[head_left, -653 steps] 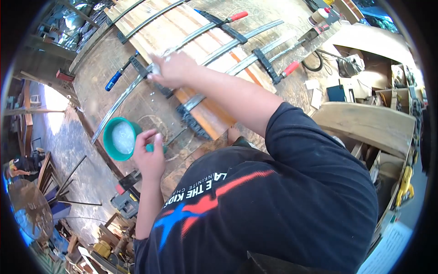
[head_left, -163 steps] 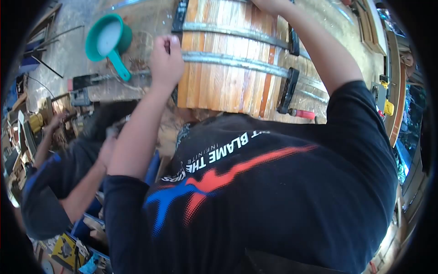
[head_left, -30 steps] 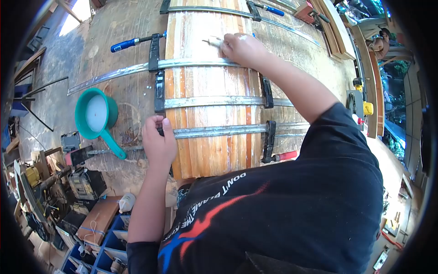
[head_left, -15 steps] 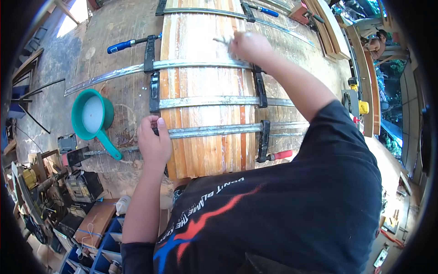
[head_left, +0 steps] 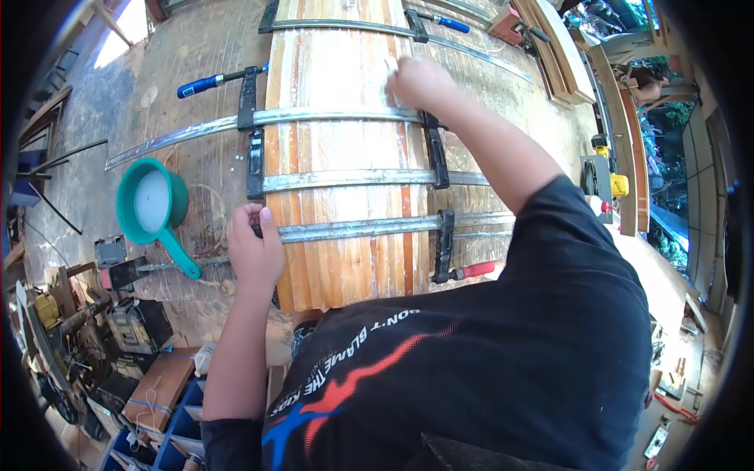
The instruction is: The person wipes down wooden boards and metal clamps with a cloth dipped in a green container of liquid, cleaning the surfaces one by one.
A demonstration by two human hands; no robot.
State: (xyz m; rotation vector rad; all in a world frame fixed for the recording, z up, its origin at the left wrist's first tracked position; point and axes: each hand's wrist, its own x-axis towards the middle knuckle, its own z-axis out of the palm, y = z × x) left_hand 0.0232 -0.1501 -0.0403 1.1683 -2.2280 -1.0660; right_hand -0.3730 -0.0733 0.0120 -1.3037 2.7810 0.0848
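Observation:
A panel of joined wood strips (head_left: 338, 271) lies on the workbench under several metal bar clamps (head_left: 353, 179), its surface wet and whitish. My left hand (head_left: 257, 243) is closed round the left end of the nearest clamp (head_left: 361, 228), at the panel's left edge. Over the far right part of the panel, my right hand (head_left: 420, 82) is closed, blurred by motion; a small pale thing shows at its fingertips, too unclear to name. Left of the panel stands a green dipper (head_left: 179, 196) with milky liquid.
Blue-handled clamps (head_left: 200, 85) reach out past the panel's sides. A red clamp handle (head_left: 473, 271) sticks out at the right. Long boards (head_left: 550, 59) lie at the back right. Toolboxes (head_left: 140, 322) are at lower left. Another person (head_left: 648, 85) is far right.
The view has shifted slightly, so the bench items sit a little further left. My right hand has moved slightly over the panel. My left hand stays on the clamp end.

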